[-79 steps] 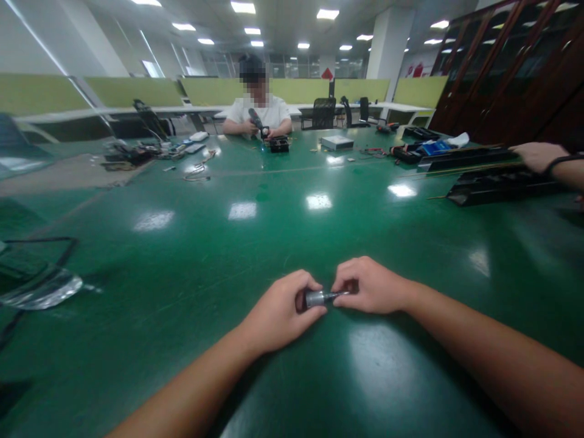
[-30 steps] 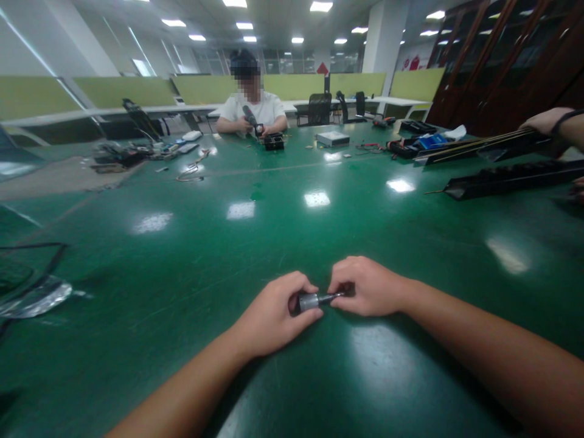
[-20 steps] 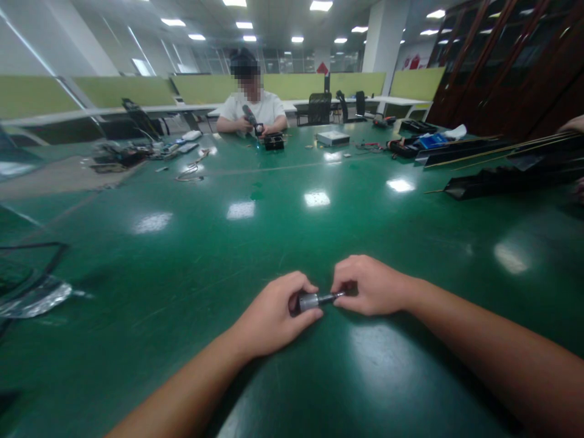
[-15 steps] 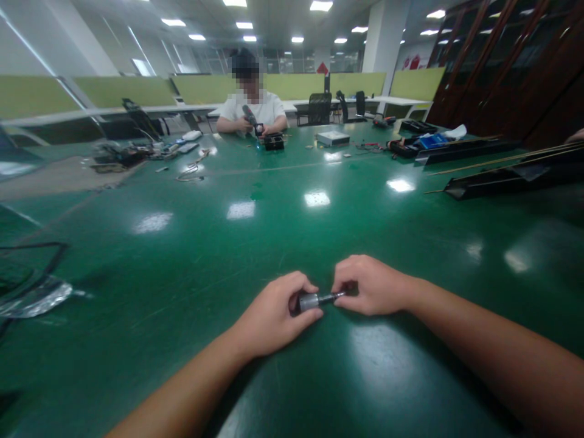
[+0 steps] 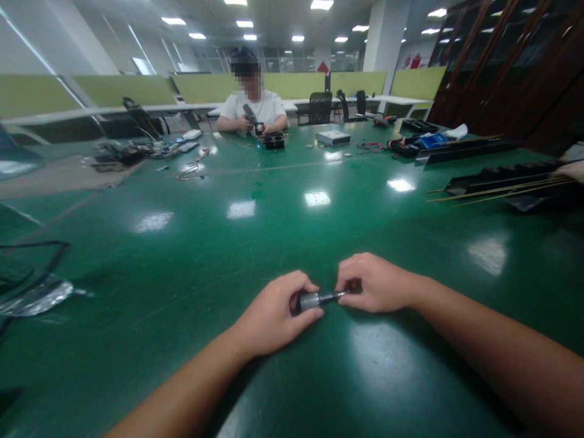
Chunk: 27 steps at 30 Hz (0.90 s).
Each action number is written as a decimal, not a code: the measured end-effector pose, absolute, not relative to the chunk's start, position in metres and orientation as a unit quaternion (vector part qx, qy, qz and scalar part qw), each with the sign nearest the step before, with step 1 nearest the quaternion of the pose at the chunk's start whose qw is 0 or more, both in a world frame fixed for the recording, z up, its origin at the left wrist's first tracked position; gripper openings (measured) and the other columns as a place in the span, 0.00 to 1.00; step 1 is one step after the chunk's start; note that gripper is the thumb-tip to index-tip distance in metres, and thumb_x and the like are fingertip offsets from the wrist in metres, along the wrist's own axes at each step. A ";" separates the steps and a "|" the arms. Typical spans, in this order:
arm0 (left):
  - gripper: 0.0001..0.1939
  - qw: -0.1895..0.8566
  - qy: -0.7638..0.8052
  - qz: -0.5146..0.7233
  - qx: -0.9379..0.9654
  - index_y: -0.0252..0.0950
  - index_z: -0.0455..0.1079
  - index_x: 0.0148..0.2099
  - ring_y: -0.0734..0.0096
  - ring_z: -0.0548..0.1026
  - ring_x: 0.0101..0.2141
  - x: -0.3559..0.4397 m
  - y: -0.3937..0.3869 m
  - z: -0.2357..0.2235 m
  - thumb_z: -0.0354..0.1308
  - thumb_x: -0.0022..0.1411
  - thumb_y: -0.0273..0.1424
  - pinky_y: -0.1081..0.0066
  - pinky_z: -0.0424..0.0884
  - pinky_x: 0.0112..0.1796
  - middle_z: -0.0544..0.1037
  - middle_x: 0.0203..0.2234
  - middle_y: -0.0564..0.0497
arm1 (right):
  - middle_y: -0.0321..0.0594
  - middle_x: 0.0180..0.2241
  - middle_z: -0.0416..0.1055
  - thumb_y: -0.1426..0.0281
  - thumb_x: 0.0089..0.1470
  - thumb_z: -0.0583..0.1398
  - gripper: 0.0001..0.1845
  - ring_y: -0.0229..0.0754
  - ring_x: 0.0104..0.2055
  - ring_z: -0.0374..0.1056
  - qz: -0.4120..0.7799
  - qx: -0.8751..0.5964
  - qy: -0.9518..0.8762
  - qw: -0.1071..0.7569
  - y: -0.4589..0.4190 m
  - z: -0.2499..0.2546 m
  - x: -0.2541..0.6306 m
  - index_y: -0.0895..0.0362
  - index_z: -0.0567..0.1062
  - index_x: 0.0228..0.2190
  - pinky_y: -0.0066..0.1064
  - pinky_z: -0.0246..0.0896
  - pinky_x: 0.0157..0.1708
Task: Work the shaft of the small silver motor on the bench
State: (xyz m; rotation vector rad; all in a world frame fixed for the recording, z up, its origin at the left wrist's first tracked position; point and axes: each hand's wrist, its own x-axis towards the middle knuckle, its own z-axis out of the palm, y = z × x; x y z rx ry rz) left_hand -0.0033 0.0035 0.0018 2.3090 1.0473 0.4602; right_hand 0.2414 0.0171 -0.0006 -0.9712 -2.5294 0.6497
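Left hand (image 5: 277, 311), fingers curled about a small silver-and-black piece (image 5: 310, 301); right hand (image 5: 373, 283), fingers pinching its slim end; piece between both hands, at the near part of a green table (image 5: 274, 243). Farther off: black channel (image 5: 490, 179), at right; grey box (image 5: 333, 139); person (image 5: 264, 108) in white shirt, seated opposite.

The cylinder (image 5: 310, 301) is silver and black; the table (image 5: 283, 243) beneath it, green; the partitions (image 5: 296, 86) far beyond it, yellow-green.
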 end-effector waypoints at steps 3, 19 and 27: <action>0.08 0.279 0.392 0.170 0.860 0.36 0.70 0.41 0.68 0.69 0.31 -0.003 0.004 0.002 0.62 0.60 0.32 0.71 0.62 0.32 0.72 0.31 0.52 | 0.36 0.28 0.73 0.71 0.50 0.65 0.03 0.36 0.30 0.67 0.231 -0.341 -0.894 0.177 0.017 -0.001 0.242 0.58 0.78 0.29 0.28 0.59 0.34; 0.09 0.277 0.395 0.168 0.860 0.36 0.70 0.41 0.67 0.70 0.31 -0.003 0.002 0.002 0.62 0.60 0.34 0.70 0.63 0.33 0.73 0.31 0.52 | 0.36 0.28 0.74 0.71 0.50 0.65 0.03 0.36 0.31 0.67 0.242 -0.340 -0.892 0.174 0.019 -0.001 0.246 0.58 0.79 0.29 0.28 0.59 0.34; 0.08 0.280 0.396 0.172 0.857 0.36 0.70 0.40 0.68 0.70 0.30 -0.003 0.003 0.004 0.62 0.59 0.33 0.71 0.63 0.31 0.73 0.30 0.52 | 0.37 0.28 0.73 0.71 0.50 0.65 0.03 0.36 0.30 0.67 0.242 -0.349 -0.890 0.166 0.018 0.002 0.246 0.58 0.79 0.30 0.28 0.60 0.33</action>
